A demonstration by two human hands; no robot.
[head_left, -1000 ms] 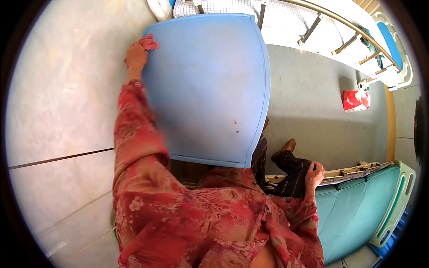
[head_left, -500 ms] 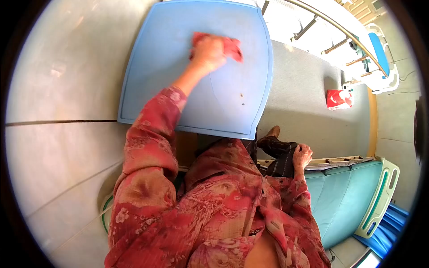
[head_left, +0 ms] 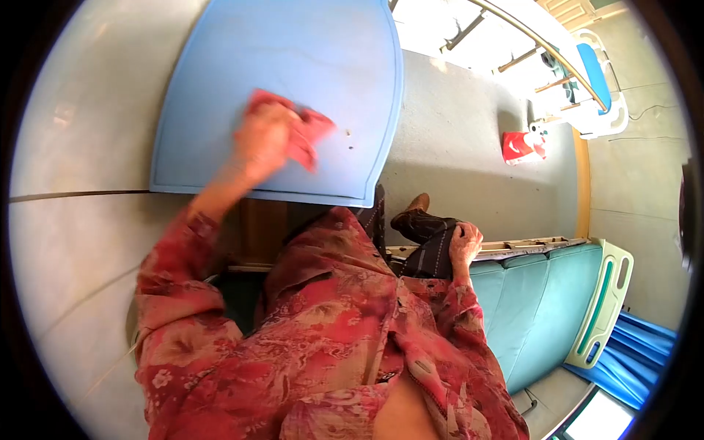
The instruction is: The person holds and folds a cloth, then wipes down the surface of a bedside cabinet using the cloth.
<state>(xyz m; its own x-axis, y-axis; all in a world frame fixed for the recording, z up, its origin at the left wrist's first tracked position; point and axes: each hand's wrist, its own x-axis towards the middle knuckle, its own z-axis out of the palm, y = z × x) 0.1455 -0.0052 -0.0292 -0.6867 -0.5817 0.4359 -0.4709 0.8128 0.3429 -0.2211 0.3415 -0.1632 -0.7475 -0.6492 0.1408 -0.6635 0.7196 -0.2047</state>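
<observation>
My left hand [head_left: 264, 143], blurred by motion, presses a crumpled red cloth [head_left: 312, 132] on the light blue tabletop [head_left: 293, 51]. Part of the cloth sticks out to the right of the fingers. Two small dark marks lie on the blue surface just right of the cloth. My right hand [head_left: 466, 242] rests on my knee in dark striped trousers [head_left: 429, 257], fingers bent loosely over it and holding no object.
Right of the table is grey floor [head_left: 469, 176] with a red and white bag [head_left: 522, 147]. A bed with a metal rail [head_left: 543, 37] stands at the top right. A green padded bed [head_left: 535, 308] with a pale end board [head_left: 601, 304] is at the lower right. Pale wall at left.
My left hand has swept the cloth from the table's far left corner across and back toward me. The view has shifted, so the table sits higher and further left. My right hand stays on the knee.
</observation>
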